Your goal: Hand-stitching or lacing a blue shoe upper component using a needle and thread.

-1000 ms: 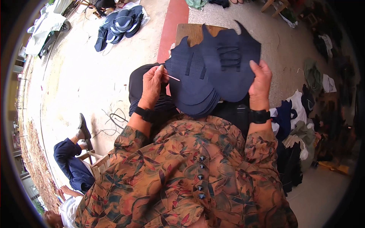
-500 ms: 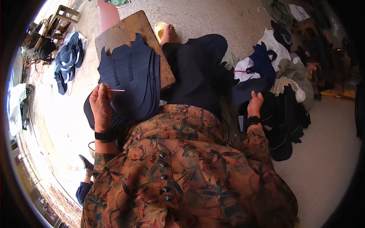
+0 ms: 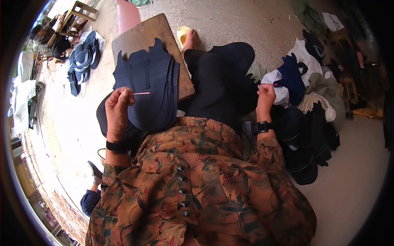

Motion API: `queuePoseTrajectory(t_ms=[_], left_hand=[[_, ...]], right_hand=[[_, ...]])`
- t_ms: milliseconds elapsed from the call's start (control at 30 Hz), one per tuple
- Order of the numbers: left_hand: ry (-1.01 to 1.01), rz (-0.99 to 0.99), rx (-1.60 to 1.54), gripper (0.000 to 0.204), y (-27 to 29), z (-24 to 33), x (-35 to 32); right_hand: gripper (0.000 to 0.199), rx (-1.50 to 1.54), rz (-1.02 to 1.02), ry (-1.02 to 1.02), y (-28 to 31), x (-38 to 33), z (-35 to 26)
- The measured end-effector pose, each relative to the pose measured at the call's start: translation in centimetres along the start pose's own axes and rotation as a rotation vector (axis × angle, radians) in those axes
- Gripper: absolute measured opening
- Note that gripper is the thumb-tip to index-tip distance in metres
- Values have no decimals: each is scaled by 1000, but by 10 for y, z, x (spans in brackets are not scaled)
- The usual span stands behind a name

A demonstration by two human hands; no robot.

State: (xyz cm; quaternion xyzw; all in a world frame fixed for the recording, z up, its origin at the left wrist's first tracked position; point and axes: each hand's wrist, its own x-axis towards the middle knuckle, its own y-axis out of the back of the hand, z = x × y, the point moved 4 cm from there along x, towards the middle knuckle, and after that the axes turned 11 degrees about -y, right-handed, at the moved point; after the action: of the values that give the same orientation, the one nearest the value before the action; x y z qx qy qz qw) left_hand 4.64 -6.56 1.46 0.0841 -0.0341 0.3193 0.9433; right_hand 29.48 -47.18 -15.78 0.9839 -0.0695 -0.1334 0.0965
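Observation:
My left hand (image 3: 117,107) is closed in a pinch on a thin, pale pink stick (image 3: 141,93), which points to the right. The stick is over a stack of dark navy cut-fabric pieces (image 3: 152,108) with notched far edges and rounded near ends. That stack overlaps a wooden board (image 3: 141,35). Raised on the right, my right hand (image 3: 266,100) has its thumb and fingers pressed together beside a white cloth (image 3: 280,96). Whether something small is between those fingertips, I cannot make out. Black cloth (image 3: 219,78) covers my lap between the hands.
Piled at the right are navy cloth (image 3: 292,78), pale bundles and black cut pieces (image 3: 314,131). Dark padded pieces (image 3: 83,59) lie on the floor at left, near a wooden stool (image 3: 76,18) and another person (image 3: 45,39). A foot in a yellow slipper (image 3: 183,36) is beyond the board.
My right hand has risen and moved slightly left. The dark flap beside it has gone from over the white cloth. The left hand still holds the stick; the whole view has shifted.

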Motion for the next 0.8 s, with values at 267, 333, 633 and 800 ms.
queuePoseTrajectory(t_ms=[267,333,633,800], left_hand=[[-89,-230,-95,15,-21,28,-5],[-154,-219,-78,17,-14,38,-13],[-88,97,58,16,52,14,-37],[-45,-318,1194,12,62,-38,-53]], right_hand=[[19,-251,-1168,653,-176,-188,-218],[17,-246,-1290,701,-199,-213,-220],[5,-359,-1335,704,-229,-255,-211],[9,-322,-1309,398,-228,-241,-192]])
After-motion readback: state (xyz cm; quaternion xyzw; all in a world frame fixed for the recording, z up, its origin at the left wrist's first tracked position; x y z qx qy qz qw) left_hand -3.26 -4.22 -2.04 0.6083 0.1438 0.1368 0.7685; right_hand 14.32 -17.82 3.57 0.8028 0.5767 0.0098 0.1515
